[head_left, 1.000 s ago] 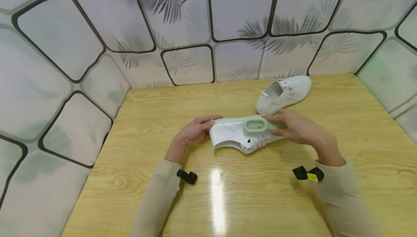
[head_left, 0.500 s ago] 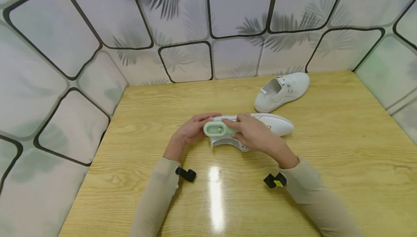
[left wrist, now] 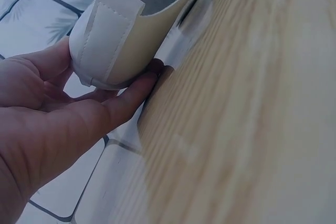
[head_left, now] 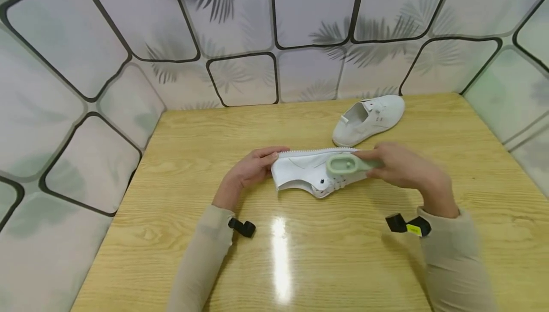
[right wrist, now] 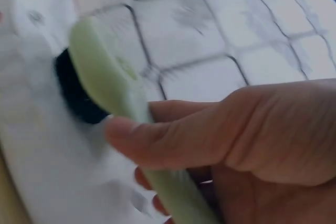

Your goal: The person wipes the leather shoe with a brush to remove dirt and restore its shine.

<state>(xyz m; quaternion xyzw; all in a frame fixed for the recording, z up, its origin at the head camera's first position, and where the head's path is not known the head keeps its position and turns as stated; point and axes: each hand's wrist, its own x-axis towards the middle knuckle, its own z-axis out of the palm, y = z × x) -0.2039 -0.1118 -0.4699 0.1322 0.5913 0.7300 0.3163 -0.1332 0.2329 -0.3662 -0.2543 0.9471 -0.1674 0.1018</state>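
A white lace-up shoe (head_left: 296,166) lies tipped on its side in the head view, its ridged sole edge toward the back. My left hand (head_left: 252,169) grips it by the heel; in the left wrist view the thumb and fingers (left wrist: 126,100) wrap around the heel (left wrist: 107,40). My right hand (head_left: 401,169) holds a pale green brush (head_left: 340,164) by its handle. In the right wrist view its dark bristles (right wrist: 79,90) meet the shoe's white upper (right wrist: 58,166), with the thumb laid along the handle.
Another white shoe (head_left: 371,119) stands upright at the back right of the wooden table (head_left: 206,135), just behind the held one. A patterned wall covering (head_left: 244,78) rises along the table's back and sides.
The brush first went left to the shoe's heel, then came back right to the lace area with my right hand. My left hand keeps its grip on the heel.
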